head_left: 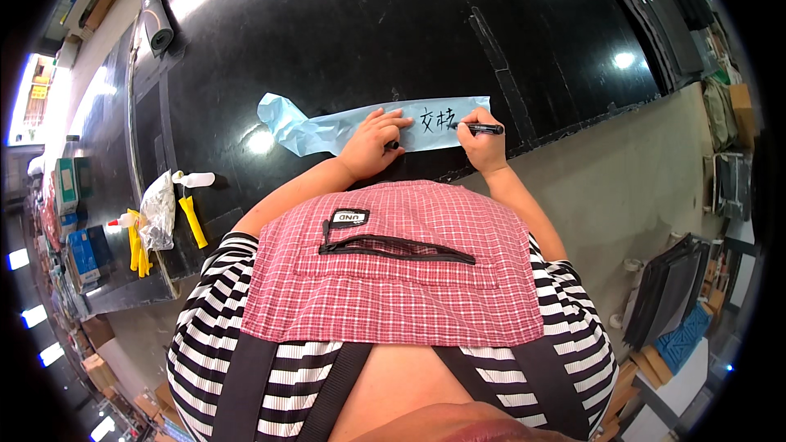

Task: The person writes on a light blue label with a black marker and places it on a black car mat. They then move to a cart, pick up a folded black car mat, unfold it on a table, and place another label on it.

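A long light blue strip of thin, crinkled sheet material [321, 131] lies across the black tabletop in front of me, its left end twisted and bunched. Dark handwritten strokes run along its right part. My right hand [483, 147] grips a black marker [487, 128], with the tip at the last of the strokes. Pressed on the middle of the strip, my left hand [370, 146] has a small black marker cap [392, 146] tucked in its curled fingers.
The black table [327, 24] has a worn seam near the strip's right end. A rolled dark mat [155, 20] lies at the far left. Yellow-handled tools [193, 223], a clear plastic bag [157, 213] and a white bottle [196, 179] sit at the left. Dark panels [667, 290] lean at the right.
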